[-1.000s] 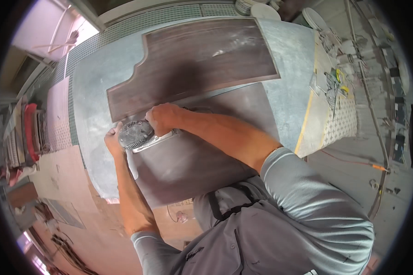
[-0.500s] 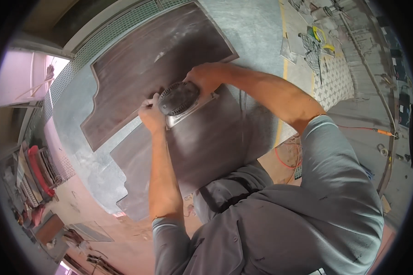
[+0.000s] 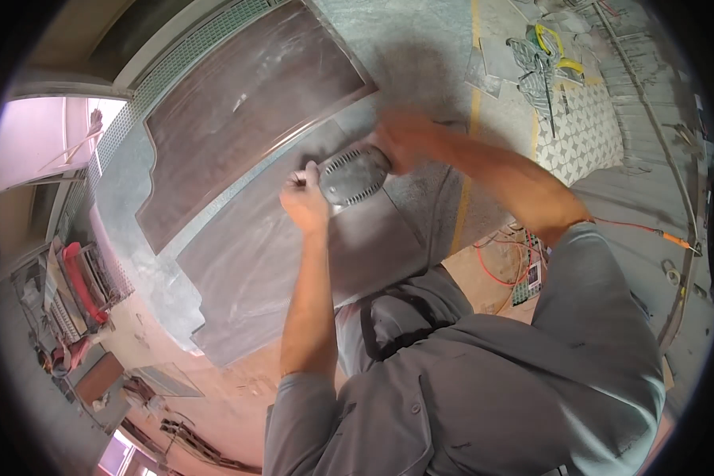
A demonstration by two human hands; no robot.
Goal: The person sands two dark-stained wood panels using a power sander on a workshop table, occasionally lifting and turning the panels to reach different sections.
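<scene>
Sander [image 3: 354, 176]: left hand [image 3: 305, 200] and right hand [image 3: 401, 143] clamped its ends; apparent step was sanding near panel [image 3: 246, 266]; next pass likely wanted level pressure.

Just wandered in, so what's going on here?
A person is handling a grey vented tool, the left hand curled at its left end and the right hand, blurred, at the other. The tool is over the nearer dark panel. A farther dark panel lies apart from it on a pale surface.
</scene>
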